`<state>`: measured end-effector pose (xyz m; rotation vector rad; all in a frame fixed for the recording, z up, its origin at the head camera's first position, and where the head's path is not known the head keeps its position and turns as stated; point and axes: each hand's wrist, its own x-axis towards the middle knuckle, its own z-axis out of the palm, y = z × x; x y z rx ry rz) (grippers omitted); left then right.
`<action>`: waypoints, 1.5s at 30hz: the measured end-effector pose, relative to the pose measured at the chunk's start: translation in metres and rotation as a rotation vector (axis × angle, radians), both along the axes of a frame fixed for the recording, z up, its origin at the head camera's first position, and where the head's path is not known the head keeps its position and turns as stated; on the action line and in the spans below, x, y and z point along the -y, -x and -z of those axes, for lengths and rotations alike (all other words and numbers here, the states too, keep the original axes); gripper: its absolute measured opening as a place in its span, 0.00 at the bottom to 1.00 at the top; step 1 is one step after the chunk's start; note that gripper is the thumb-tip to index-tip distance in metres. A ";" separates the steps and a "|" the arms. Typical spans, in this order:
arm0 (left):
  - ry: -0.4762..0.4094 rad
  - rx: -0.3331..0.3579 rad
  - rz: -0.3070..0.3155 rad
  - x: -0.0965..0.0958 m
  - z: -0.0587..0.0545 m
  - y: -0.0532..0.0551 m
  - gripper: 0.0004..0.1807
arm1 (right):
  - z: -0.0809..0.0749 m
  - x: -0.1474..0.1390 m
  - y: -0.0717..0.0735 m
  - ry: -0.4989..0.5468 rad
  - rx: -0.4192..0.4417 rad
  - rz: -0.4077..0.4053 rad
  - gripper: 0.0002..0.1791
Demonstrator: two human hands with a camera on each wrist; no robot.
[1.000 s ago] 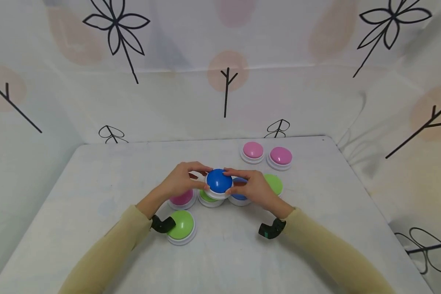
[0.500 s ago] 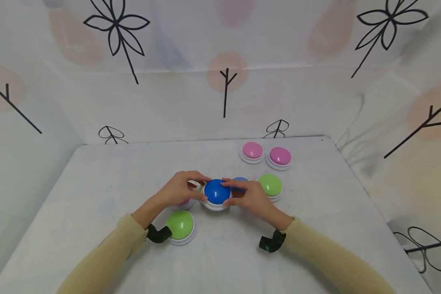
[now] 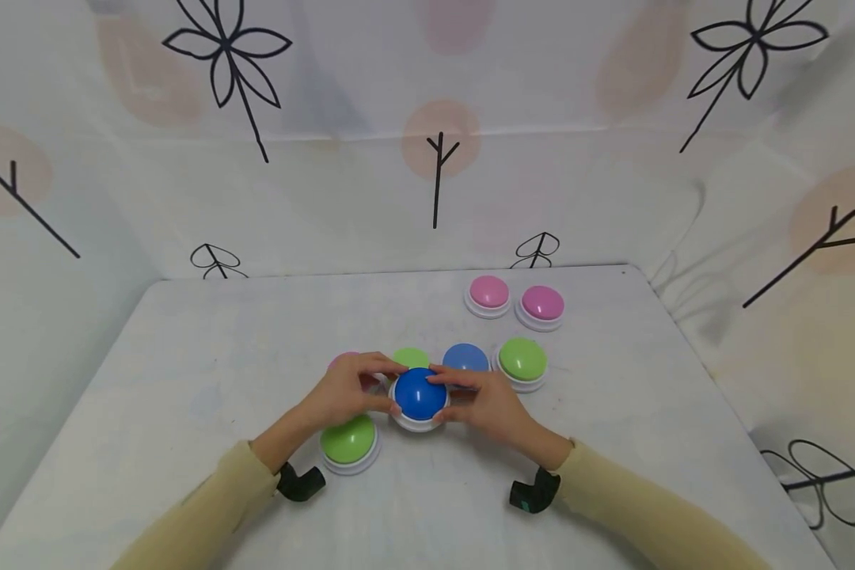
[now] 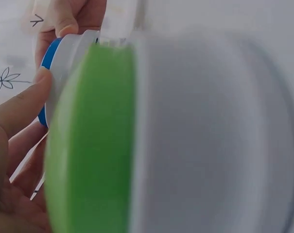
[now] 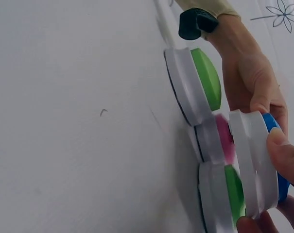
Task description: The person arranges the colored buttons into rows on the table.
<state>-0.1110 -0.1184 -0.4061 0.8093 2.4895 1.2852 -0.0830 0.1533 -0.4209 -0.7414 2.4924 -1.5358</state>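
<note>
Both hands hold a dark blue push button (image 3: pixel 420 394) with a white round base. My left hand (image 3: pixel 349 388) grips its left rim between thumb and fingers, and my right hand (image 3: pixel 495 405) grips the right rim the same way. In the right wrist view, the blue push button (image 5: pixel 256 162) is raised off the table. Close behind it stand a green button (image 3: pixel 409 358) and a lighter blue button (image 3: pixel 465 356). A front green button (image 3: pixel 347 443) sits just below my left hand. Behind that hand, a pink button (image 3: pixel 343 360) is mostly hidden.
Another green button (image 3: pixel 523 360) stands right of the lighter blue one. Farther back are a pale pink button (image 3: pixel 489 293) and a darker pink button (image 3: pixel 543 303). The white table (image 3: pixel 256 324) meets a patterned cloth backdrop (image 3: pixel 328 198) at its far edge.
Both hands have brought the dark blue button toward me, from over the row to in front of it. The green and lighter blue buttons behind now show more.
</note>
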 end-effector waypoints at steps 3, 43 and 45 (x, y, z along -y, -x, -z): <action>-0.022 -0.013 0.011 0.000 0.002 -0.006 0.27 | 0.000 -0.001 -0.004 -0.025 -0.018 -0.007 0.28; 0.058 -0.239 0.196 0.000 0.026 -0.017 0.31 | 0.018 0.001 -0.018 -0.110 -0.094 -0.151 0.28; 0.073 -0.240 0.213 0.000 0.025 -0.017 0.32 | 0.019 0.002 -0.017 -0.101 -0.084 -0.165 0.28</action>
